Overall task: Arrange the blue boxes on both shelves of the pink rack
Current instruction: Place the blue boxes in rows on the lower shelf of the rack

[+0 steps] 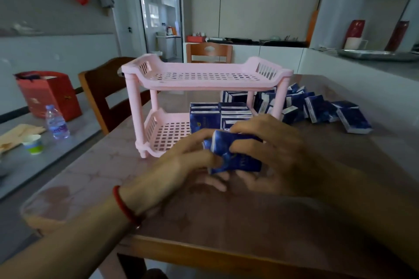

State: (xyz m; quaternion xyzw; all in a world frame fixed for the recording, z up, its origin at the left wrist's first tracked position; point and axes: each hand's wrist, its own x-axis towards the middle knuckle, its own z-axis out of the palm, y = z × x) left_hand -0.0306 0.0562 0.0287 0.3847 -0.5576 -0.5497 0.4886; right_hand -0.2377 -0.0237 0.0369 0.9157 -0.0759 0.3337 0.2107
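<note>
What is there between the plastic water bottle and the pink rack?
In the head view, a dark wooden chair stands between the clear plastic water bottle on the grey side table and the pink plastic two-shelf rack.

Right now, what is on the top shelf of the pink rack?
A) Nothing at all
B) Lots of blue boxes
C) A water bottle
A: the top shelf of the pink rack shows only its bare slotted surface, while blue boxes sit on the lower shelf.
</note>
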